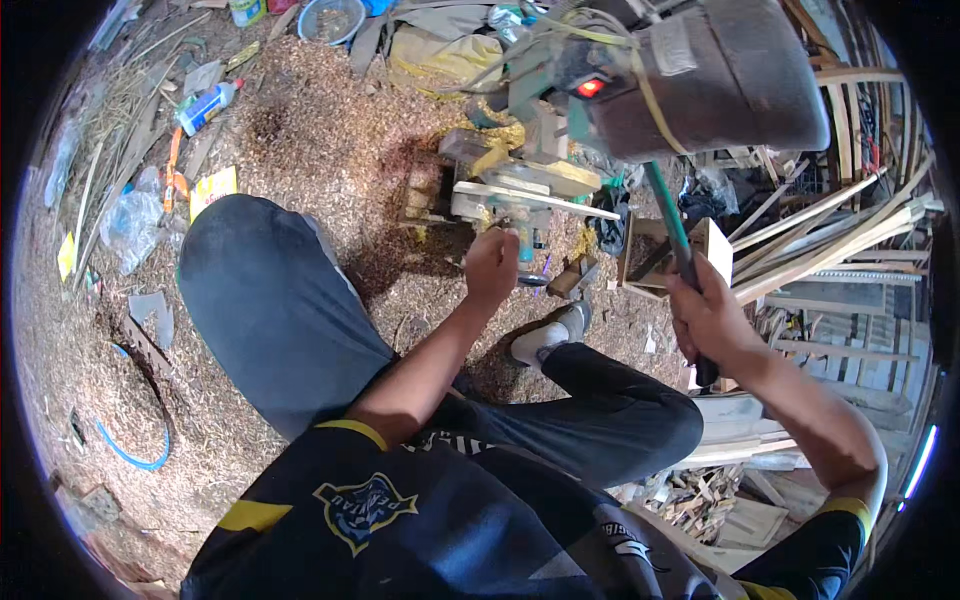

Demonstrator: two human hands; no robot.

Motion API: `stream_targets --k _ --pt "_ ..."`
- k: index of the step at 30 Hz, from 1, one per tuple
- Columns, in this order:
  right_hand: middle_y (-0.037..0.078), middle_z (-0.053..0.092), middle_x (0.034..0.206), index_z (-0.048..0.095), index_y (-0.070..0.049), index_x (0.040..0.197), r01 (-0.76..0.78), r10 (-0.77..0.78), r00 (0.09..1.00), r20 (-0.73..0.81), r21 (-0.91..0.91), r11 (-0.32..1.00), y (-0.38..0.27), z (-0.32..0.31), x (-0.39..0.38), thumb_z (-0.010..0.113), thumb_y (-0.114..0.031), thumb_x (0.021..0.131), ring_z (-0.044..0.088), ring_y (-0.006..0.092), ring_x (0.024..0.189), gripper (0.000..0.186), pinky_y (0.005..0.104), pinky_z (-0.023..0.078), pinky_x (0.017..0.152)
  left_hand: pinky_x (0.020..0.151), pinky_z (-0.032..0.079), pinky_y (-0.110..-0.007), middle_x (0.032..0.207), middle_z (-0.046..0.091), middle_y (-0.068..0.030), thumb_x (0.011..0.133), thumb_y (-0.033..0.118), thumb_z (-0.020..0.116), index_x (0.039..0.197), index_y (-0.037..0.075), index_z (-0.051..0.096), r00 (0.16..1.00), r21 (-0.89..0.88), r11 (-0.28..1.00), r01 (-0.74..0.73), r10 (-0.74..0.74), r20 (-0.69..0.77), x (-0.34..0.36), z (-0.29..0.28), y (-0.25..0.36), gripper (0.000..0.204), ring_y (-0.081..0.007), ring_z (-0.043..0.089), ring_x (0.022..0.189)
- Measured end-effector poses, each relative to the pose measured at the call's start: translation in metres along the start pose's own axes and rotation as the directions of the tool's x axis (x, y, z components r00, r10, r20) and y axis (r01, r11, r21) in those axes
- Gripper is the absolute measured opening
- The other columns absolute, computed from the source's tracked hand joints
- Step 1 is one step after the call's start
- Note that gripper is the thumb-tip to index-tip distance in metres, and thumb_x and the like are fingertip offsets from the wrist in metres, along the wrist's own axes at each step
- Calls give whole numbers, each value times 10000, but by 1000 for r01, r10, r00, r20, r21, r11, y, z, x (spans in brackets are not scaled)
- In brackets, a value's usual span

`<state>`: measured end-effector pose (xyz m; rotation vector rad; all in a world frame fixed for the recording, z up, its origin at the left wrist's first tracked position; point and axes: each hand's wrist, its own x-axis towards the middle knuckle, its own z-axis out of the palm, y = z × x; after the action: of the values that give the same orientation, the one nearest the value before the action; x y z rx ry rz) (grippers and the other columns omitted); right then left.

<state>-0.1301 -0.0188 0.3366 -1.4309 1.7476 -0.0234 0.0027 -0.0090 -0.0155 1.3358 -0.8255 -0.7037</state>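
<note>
My right hand (708, 315) is wrapped round the black grip of a long green lever (670, 210). The lever's upper end passes behind a big dusty brown machine housing (720, 80) with a lit red light. My left hand (492, 265) is closed at the near side of the machine's clamping bed (520, 205); what its fingers hold is hidden. Just beyond those fingers a pale wooden strip (540, 199) lies across the bed. A dark handwheel (530, 279) shows beside the left wrist.
Wood shavings (300, 120) cover the ground. An open wooden box (700, 250) stands right of the machine, before stacked wooden strips (830, 240). On the left lie a blue-and-white bottle (208, 107), a clear plastic bag (130, 235) and a blue hose (135, 460). A blue basin (331, 20) stands far off.
</note>
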Motion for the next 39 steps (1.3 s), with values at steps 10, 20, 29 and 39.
stream_targets --k 10,20,29,39 --pt "-42 466 673 487 -150 1133 -172 210 968 -136 249 953 25 34 22 549 -191 1088 407 79 441 87 271 326 363 744 463 -476 799 586 -171 1020 232 578 795 4 608 986 34 994 101 -105 131 5 -17 3 322 -380 591 788" --pt "-23 458 796 492 -74 1132 414 -303 884 -355 294 862 138 167 111 450 -151 1127 395 59 644 89 232 349 551 882 515 -512 916 683 -195 996 183 612 922 10 662 994 13 1000 -29 27 105 -8 -8 -17 194 -429 648 946" --pt "-44 453 717 506 -87 997 68 -14 982 -186 287 956 61 75 32 465 -250 1135 413 45 589 218 231 324 500 779 504 -484 868 649 -208 980 166 608 803 -12 637 1000 -33 999 15 -15 -5 -3 -10 0 252 -415 634 866" --pt "51 549 735 579 -34 1110 328 -292 862 -415 18 945 146 167 109 493 -219 1109 547 160 638 205 348 458 582 785 487 -495 852 639 -194 1051 324 506 838 19 625 979 39 985 169 -173 112 -11 -11 -18 391 -419 628 868"
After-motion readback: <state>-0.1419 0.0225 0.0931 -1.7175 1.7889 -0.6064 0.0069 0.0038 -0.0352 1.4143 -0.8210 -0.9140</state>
